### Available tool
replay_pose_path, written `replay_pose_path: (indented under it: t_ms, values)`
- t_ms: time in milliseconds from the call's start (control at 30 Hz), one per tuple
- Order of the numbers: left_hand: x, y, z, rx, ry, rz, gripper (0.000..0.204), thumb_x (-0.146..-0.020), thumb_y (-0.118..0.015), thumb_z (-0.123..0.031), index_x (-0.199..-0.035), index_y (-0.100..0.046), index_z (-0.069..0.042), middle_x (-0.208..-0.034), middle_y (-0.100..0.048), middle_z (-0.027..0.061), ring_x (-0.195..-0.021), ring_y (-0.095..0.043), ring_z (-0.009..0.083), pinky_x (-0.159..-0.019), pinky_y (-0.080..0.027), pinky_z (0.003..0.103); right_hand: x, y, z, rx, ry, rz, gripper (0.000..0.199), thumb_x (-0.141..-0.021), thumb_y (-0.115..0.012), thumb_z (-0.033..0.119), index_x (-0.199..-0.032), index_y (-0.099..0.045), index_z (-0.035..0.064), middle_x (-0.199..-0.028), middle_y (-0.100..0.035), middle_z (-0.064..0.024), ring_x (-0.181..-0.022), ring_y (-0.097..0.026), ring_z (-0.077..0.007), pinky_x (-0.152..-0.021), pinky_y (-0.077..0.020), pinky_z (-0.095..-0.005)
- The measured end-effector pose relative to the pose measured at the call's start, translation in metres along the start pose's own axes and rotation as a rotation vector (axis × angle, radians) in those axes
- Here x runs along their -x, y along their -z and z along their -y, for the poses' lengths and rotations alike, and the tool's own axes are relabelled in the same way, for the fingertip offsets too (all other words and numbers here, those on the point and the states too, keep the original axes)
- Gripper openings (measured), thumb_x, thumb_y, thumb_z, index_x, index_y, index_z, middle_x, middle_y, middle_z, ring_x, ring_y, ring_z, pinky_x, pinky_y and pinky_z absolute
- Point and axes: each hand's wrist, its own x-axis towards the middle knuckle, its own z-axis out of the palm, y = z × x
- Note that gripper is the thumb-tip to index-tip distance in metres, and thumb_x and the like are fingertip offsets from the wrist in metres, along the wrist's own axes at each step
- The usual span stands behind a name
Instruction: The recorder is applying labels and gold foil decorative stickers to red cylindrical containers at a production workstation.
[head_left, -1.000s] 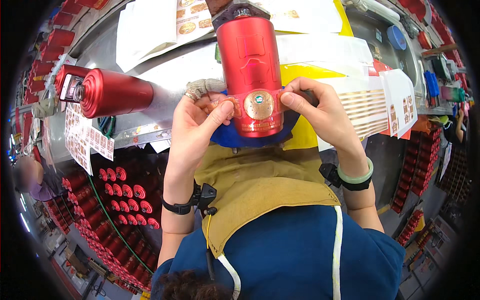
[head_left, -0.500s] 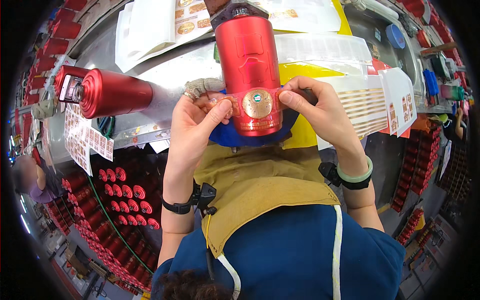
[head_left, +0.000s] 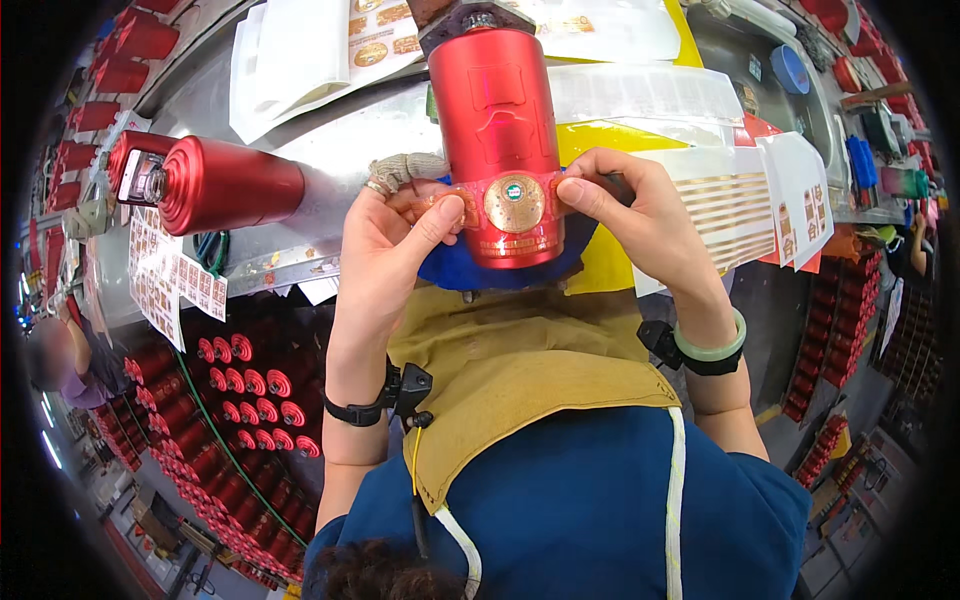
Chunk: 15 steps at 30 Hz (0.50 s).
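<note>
While the red flask (head_left: pixel 497 140) stands on its fixture at the near edge of the table (head_left: pixel 330 150), both hands work at its lower end. Its long axis runs straight away from the person, base nearest the chest. A gold-and-red label band (head_left: pixel 512 203) lies across that base end, round medallion centred. The left hand (head_left: pixel 385 250) pinches the band's left tip between thumb and forefinger, other fingers curled; the right hand (head_left: pixel 640 215) pinches the right tip likewise. Both hands sit level with the band, flanking the flask, neither nearer than the other. Left of the flask, a second red flask (head_left: pixel 225 183) lies sideways on another fixture. Right of the flask, sheets of labels (head_left: pixel 740 205) rest on the table.
</note>
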Motion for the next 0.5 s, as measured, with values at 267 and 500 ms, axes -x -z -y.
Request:
replay_pose_path:
  t_ms: [267,500]
  values:
    - [0.0003,0.0003,0.0001,0.0,0.004,-0.006,0.027,-0.098,-0.071,-0.006,-0.124,-0.062,-0.001,-0.099,-0.067,0.0053,-0.085,-0.062,0.0128,-0.076,-0.049,0.027,-0.0004,0.0003,-0.0028,0.034,0.013,-0.013,0.023,-0.102,-0.069,0.018,-0.108,-0.071,-0.0041,-0.097,-0.072,-0.0049,-0.09,-0.064,-0.0086,-0.083,-0.0528,-0.0258]
    - [-0.0006,0.0005,-0.0019,-0.015,0.015,-0.003,0.03,-0.098,-0.072,-0.005,-0.125,-0.061,-0.001,-0.101,-0.067,0.0048,-0.088,-0.063,0.0129,-0.078,-0.05,0.028,-0.0015,0.0014,-0.0093,-0.007,0.052,-0.005,0.027,-0.101,-0.069,0.019,-0.11,-0.072,-0.0056,-0.095,-0.076,-0.0088,-0.089,-0.067,-0.0117,-0.082,-0.0536,-0.0285]
